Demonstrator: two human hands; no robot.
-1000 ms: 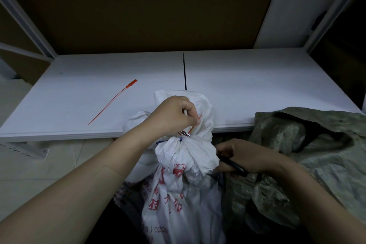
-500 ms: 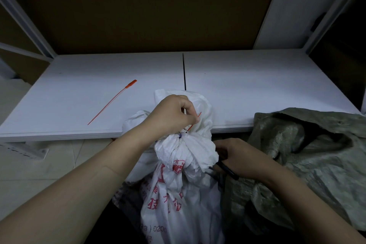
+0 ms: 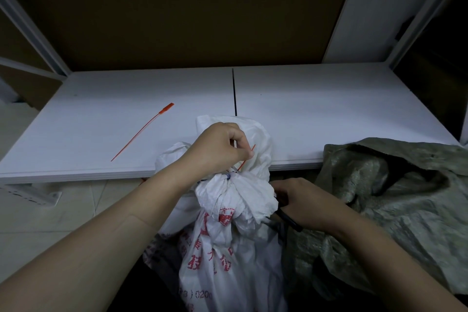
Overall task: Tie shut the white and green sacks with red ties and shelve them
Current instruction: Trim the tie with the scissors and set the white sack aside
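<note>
At the shelf: my left hand (image 3: 217,149) pinched the free tail of a red tie (image 3: 249,157) between thumb and forefinger, just above the bunched neck of the white sack (image 3: 235,248). The sack stood upright between my forearms, against the front edge of the shelf (image 3: 329,109). The tail ran up from the neck towards one o'clock, so any further tightening looked like a pull along that line, and the left hand was the one already on it.

My right hand (image 3: 304,205) sat at four o'clock from the neck, touching the sack's shoulder, its fingers curled round a dark tool (image 3: 291,220); what the tool was I could not tell. If it was meant for the tail, that hand had only to come up towards eleven o'clock.

The green sack (image 3: 392,197) slumped at three o'clock with its mouth open and no tie on it. A spare red tie (image 3: 144,132) lay flat on the shelf at ten o'clock from my left hand, its long axis running seven to one, head end farthest from me and nearer the left hand than the right.
</note>
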